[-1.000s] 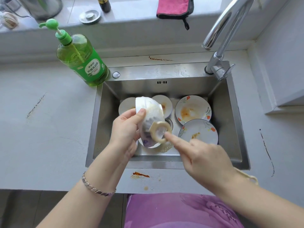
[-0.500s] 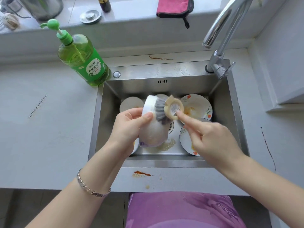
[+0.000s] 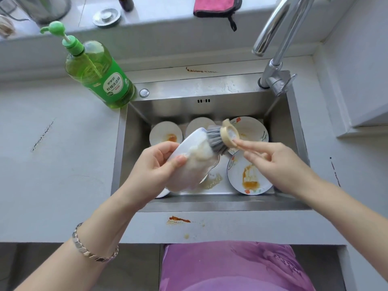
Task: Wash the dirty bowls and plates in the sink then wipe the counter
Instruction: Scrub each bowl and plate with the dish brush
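Risk, nearest first. The left hand (image 3: 155, 166) holds the bowl (image 3: 189, 164) tilted above the front of the sink (image 3: 294, 143). Its grip wraps round the bowl's side, with the thumb on the foam-coated outer wall. We judge the suds make this hold slippery. A hard push from the brush (image 3: 222, 137) could slide the bowl out, and it would drop onto the crockery directly below and chip. The right hand (image 3: 279, 162) has only a narrow fingertip grip on the brush's beige cap, forefinger stretched along it, and the bristles touch the bowl's upper end. So light a hold could let the brush twist loose under pressure.

Containers.
- Bowl: outside foamy. The inside is turned away from us, so we cannot tell the contents.
- Sink: no standing water seen, some sudsy residue on the floor.
- Near plate (image 3: 247, 177): flowered rim, orange sauce smear.
- Far plate (image 3: 249, 127): flowered, faint yellow residue, partly behind the brush.
- Left dish (image 3: 165, 133) by the back wall: orange spot.
- Middle dish (image 3: 197, 124): mostly hidden behind the bowl.
- Soap bottle (image 3: 98, 74): on the counter (image 3: 52, 185) at the sink's far left corner, well filled with green liquid.
- Tap (image 3: 279, 38): no water running.
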